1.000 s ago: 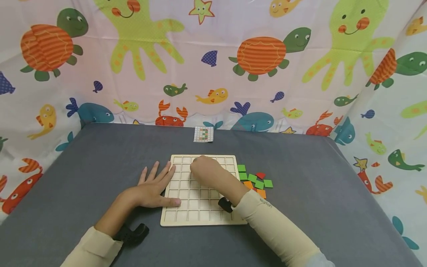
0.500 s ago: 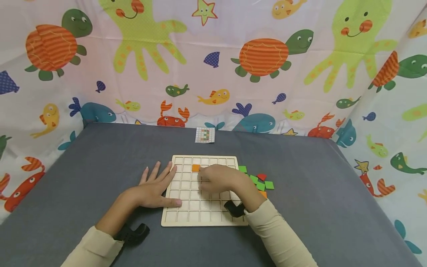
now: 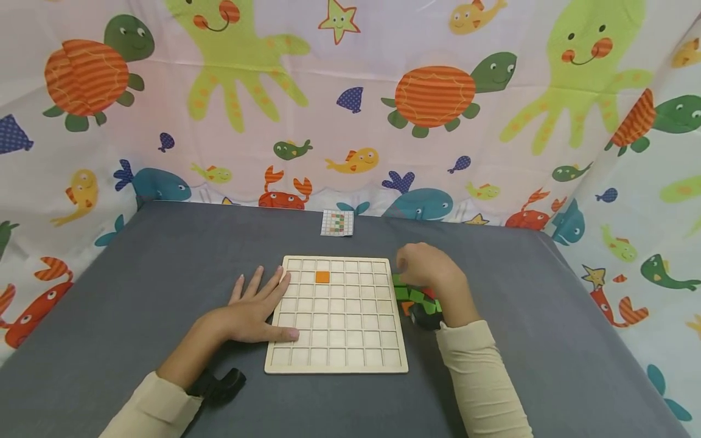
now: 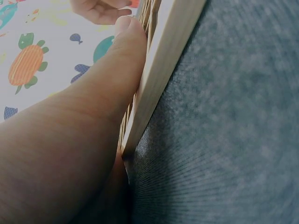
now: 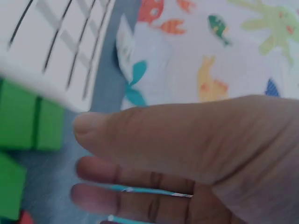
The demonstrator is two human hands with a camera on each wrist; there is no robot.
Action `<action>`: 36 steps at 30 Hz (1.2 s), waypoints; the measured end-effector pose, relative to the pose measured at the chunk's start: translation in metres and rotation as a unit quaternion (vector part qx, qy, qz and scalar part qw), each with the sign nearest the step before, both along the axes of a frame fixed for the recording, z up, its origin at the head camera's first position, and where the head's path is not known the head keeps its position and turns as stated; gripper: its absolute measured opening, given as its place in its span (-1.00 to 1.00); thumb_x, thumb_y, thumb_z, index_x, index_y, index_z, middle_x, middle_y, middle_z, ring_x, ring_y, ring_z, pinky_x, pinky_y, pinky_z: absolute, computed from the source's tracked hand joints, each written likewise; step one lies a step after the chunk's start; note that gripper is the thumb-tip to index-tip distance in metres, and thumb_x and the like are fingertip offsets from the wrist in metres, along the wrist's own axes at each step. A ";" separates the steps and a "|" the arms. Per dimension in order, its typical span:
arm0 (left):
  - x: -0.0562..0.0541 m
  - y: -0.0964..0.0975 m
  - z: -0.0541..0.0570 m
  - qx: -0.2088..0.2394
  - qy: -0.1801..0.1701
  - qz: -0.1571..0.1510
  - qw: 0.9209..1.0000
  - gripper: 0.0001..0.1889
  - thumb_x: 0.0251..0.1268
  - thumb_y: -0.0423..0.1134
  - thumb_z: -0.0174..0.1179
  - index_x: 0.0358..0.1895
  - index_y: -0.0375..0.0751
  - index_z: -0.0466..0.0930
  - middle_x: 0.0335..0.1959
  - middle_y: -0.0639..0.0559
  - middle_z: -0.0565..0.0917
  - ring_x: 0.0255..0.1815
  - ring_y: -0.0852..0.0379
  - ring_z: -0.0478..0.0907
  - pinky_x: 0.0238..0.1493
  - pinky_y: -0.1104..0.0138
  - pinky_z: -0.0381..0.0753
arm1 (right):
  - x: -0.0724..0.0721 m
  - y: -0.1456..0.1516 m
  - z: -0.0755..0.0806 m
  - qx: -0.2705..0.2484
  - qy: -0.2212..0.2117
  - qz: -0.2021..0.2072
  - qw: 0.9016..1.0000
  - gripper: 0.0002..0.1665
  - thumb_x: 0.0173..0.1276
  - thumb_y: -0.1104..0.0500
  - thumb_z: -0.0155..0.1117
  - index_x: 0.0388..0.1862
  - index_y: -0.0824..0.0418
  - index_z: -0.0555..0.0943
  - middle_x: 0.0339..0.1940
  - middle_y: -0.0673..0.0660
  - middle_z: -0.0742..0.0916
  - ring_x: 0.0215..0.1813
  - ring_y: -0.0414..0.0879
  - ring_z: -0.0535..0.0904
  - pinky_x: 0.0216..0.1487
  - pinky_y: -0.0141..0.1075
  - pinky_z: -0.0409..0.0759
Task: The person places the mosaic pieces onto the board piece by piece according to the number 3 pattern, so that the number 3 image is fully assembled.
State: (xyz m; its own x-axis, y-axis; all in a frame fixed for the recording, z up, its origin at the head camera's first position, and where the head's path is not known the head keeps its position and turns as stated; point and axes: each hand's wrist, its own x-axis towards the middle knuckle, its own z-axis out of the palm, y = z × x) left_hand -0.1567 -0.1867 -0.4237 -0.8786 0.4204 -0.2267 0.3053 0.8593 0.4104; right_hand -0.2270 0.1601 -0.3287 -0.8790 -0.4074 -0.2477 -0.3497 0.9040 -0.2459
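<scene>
A pale wooden grid board (image 3: pixel 336 369) lies on the grey cloth, with one orange square tile (image 3: pixel 322 277) in a cell of its upper left part. My left hand (image 3: pixel 249 313) rests with spread fingers on the board's left side; its thumb (image 4: pixel 128 44) lies over the edge in the left wrist view. Past the board's top right corner, my right hand (image 3: pixel 429 267) hovers beside several green tiles (image 3: pixel 401 294). Its thumb and fingers reach forward with nothing between them in the right wrist view, where green tiles (image 5: pixel 16 116) sit close by.
A small printed card (image 3: pixel 337 223) with a coloured grid pattern lies behind the board. A red tile (image 3: pixel 429 293) and an orange tile (image 3: pixel 406 308) lie among the green ones, partly hidden by the right arm. A sea-animal curtain (image 3: pixel 350 121) hangs behind the table.
My right hand has left the board's upper cells and moved right to the loose tiles. The orange tile, covered by the hand at first, now shows in its cell. My left hand stays put.
</scene>
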 end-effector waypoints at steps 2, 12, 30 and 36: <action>-0.001 0.001 -0.002 -0.008 -0.003 0.002 1.000 0.36 -0.10 0.72 0.04 0.66 0.01 -0.31 0.65 0.02 -0.37 0.56 -0.20 -0.66 0.35 -0.20 -0.73 | -0.004 0.005 -0.005 0.002 0.000 -0.006 1.000 -0.83 0.24 0.42 0.29 -0.22 0.27 0.69 -0.23 0.12 0.67 -0.26 -0.03 0.49 -0.16 -0.07 0.57; 0.000 -0.002 -0.002 -0.017 0.001 0.010 1.000 0.36 -0.12 0.75 0.01 0.65 0.04 -0.33 0.64 0.05 -0.38 0.56 -0.20 -0.66 0.36 -0.21 -0.69 | -0.015 0.003 -0.025 -0.009 -0.006 -0.003 1.000 -0.66 0.09 0.57 0.11 -0.55 0.14 0.37 -0.43 0.06 0.39 -0.42 -0.07 0.23 -0.37 -0.18 0.21; -0.004 0.000 -0.004 -0.010 -0.008 0.010 1.000 0.38 -0.18 0.79 -0.03 0.65 0.07 -0.35 0.64 0.07 -0.39 0.56 -0.17 -0.67 0.34 -0.19 -0.73 | -0.015 0.013 -0.024 -0.040 0.001 0.012 0.999 -0.48 -0.07 0.54 0.09 -0.74 0.04 0.08 -0.67 -0.05 0.07 -0.58 -0.16 -0.09 -0.51 -0.28 -0.06; -0.003 0.000 -0.005 -0.010 -0.006 0.011 1.000 0.38 -0.18 0.79 -0.04 0.65 0.07 -0.34 0.64 0.07 -0.38 0.56 -0.16 -0.67 0.34 -0.19 -0.73 | -0.014 0.008 -0.023 -0.033 -0.002 0.024 0.999 -0.51 0.13 0.49 0.23 -0.75 0.07 0.25 -0.70 -0.05 0.18 -0.62 -0.17 0.05 -0.54 -0.30 0.08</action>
State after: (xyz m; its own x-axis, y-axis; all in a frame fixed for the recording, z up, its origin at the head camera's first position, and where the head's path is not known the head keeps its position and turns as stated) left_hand -0.1602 -0.1865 -0.4289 -0.8845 0.3966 -0.2457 0.2815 0.8736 0.3970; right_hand -0.2407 0.1679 -0.3513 -0.8573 -0.4647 -0.2216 -0.3916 0.8680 -0.3054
